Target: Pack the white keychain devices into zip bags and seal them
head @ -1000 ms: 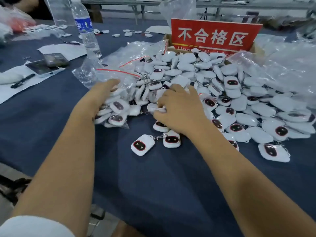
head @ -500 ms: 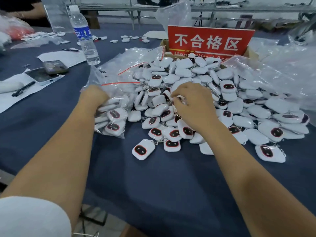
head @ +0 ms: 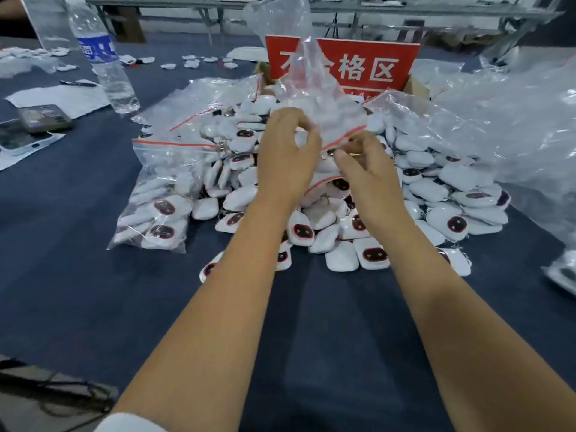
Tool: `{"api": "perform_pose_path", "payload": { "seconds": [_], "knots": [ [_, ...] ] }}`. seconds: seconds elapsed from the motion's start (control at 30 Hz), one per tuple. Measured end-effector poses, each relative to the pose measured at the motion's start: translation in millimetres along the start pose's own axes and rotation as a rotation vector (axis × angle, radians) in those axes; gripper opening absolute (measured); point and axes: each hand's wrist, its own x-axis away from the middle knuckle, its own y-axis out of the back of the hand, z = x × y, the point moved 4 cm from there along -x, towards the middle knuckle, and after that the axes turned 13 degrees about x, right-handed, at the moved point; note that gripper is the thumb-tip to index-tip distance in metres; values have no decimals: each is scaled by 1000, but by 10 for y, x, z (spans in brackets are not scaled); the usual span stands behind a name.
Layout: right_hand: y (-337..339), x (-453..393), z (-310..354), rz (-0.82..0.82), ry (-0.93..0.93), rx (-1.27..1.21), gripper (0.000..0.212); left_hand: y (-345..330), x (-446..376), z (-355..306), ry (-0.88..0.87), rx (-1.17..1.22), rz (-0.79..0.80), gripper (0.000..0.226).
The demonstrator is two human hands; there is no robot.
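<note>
1. Blue cloth table (head: pixel 311 338), big pile of white keychain devices (head: pixel 436 188) at its middle.
2. Both arms reach forward; left hand (head: pixel 285 160) and right hand (head: pixel 367 176) each pinch an empty zip bag (head: pixel 314 98), raised above the pile.
3. Filled bag (head: pixel 156 194) lies left.

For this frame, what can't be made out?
All head view:
- Whether the empty zip bag is open: both hands, left hand and right hand, cover its red strip.
- First characters of the red sign: hidden behind that bag.
- Whether the filled bag is sealed: too small.
- Water bottle cap: cut off by top edge.
</note>
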Motion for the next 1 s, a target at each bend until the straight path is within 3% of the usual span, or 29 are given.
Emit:
{"api": "perform_pose_path", "payload": {
  "seconds": [0.07, 0.13, 0.2, 0.33, 0.43, 0.5, 0.6, 0.67, 0.87, 1.0],
  "knots": [
    [112, 39, -102, 3, -61, -193, 18, -331, 143, -49, 72, 102, 98, 3],
    [251, 63, -168, -70, -66, -229, 12, -498, 231, -62, 153, 199, 116, 9],
    [373, 53, -246, -171, -129, -293, 21, -539, 237, -27, 220, 248, 87, 19],
    [447, 4, -357, -226, -266, -302, 15, -433, 231, 102, 308, 345, -45, 19],
    [416, -24, -374, -212, -285, -261, 16, -306, 247, 70, 212, 305, -172, 24],
    [388, -35, -351, -195, -270, -256, 11, -325, 257, 11, 123, 290, -87, 27],
    [372, -40, -349, -193, -241, -297, 13, -484, 300, 10, 228, 319, 222, 10],
    [373, -30, -351, -167, -219, -370, 18, -553, 316, 69, 284, 280, 349, 23],
    [329, -11, -335, 0, -147, -486, 31, -550, 313, 78, 282, 252, 362, 38],
    [352, -9, -324, 3, -124, -449, 25, -542, 312, 84, 280, 232, 376, 42]
  ]
}}
